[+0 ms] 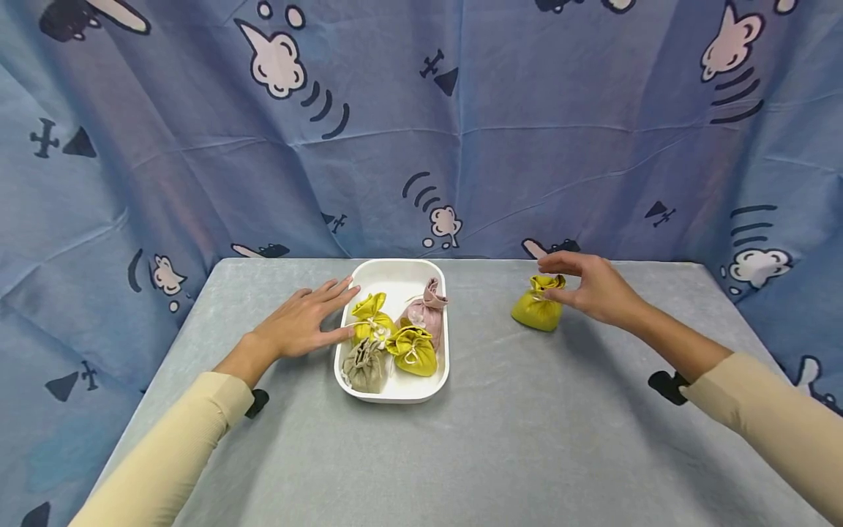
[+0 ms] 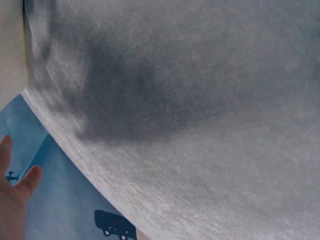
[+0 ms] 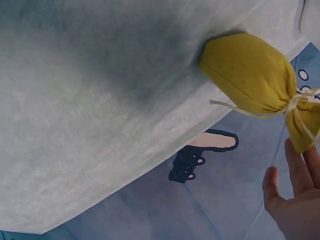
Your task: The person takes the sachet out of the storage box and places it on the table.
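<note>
and there's your right hand (image 1: 589,288) at the lone yellow pouch (image 1: 536,312), which sits near the back edge of the worktop (image 1: 514,439), right of its middle! your thumb and fingers are well parted about the tied neck, no grip on it; whether a fingertip touches the gathered top, i can't tell. over to your left hand (image 1: 299,322): fingers straight and spread, holding nothing, at the left rim of the white tray (image 1: 395,400), which lies by the worktop's back edge, left of the middle. inside, a yellow pouch (image 1: 374,322) along the left side, pink pouch (image 1: 426,315) at the right, grey-green pouch (image 1: 364,367) in the front left corner, second yellow pouch (image 1: 416,359) toward the front right!
</note>
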Available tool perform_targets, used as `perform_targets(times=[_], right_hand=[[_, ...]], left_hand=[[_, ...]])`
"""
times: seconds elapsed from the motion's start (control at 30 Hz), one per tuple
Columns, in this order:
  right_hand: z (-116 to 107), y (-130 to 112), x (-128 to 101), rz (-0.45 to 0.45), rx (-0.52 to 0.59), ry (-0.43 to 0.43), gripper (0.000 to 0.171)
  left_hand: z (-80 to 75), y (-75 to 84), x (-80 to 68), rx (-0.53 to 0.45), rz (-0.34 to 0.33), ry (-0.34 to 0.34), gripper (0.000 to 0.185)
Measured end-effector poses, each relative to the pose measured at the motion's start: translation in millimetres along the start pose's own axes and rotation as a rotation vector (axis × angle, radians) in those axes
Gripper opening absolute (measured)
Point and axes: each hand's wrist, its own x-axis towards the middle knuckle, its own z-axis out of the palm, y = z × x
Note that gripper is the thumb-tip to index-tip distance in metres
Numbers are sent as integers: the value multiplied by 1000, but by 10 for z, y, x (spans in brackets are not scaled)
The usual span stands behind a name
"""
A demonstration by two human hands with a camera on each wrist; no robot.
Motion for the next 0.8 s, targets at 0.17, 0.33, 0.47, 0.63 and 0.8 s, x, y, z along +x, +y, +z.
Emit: perform_targets(times=[0.17, 0.33, 0.47, 0.63, 0.8], right_hand=[[-11, -96, 34, -6, 23, -12, 47], [4, -216, 64, -26, 42, -17, 48], [25, -322, 87, -51, 69, -56, 50], [109, -481, 133, -73, 89, -94, 56], [261, -634, 163, -117, 114, -106, 60]], left_hand=[[3, -1, -12, 1, -3, 3, 80], [3, 5, -11, -3, -4, 5, 80], [2, 3, -10, -3, 9, 15, 80], [-7, -1, -5, -1, 8, 13, 79], [-8, 0, -3, 3, 9, 8, 79]])
